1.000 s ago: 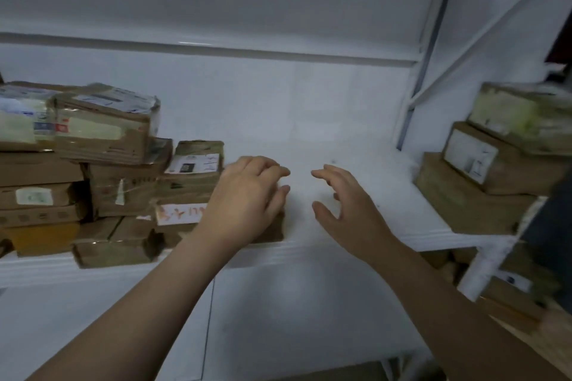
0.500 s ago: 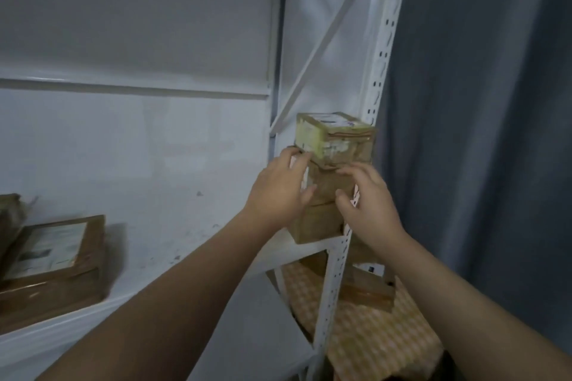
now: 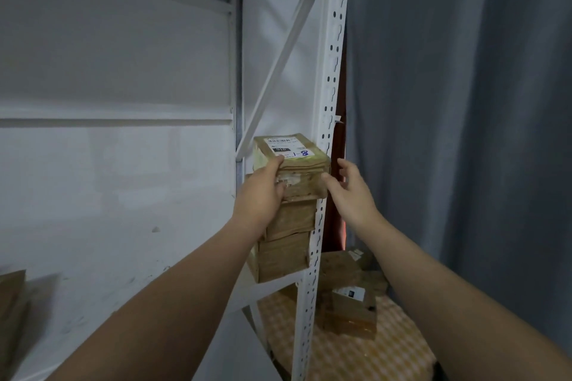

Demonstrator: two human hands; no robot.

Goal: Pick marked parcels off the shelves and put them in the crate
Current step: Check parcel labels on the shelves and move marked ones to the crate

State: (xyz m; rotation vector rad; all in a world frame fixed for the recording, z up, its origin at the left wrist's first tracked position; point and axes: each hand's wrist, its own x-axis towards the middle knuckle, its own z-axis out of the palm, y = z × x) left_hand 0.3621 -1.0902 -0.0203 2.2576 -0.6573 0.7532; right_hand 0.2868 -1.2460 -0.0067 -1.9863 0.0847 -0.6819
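A stack of three brown cardboard parcels stands at the right end of the white shelf (image 3: 123,226), against the perforated upright (image 3: 325,164). The top parcel (image 3: 297,164) carries a white label with blue handwriting "1-8". My left hand (image 3: 261,198) grips that top parcel at its left front corner, thumb on the upper edge. My right hand (image 3: 349,192) is at the parcel's right side, thumb touching its lower right corner, fingers spread and straight. The two lower parcels (image 3: 288,244) sit beneath. No crate is in view.
A diagonal brace (image 3: 278,71) crosses the shelf end above the stack. A grey curtain (image 3: 464,133) hangs to the right. Below, more parcels (image 3: 349,303) lie on an orange checked surface (image 3: 356,356). A blurred parcel (image 3: 12,312) sits at the shelf's far left.
My view swung right from the left pile to the stack at the shelf's end. Both hands came to the stack, then rose to the top labelled parcel; my left hand now grips it.
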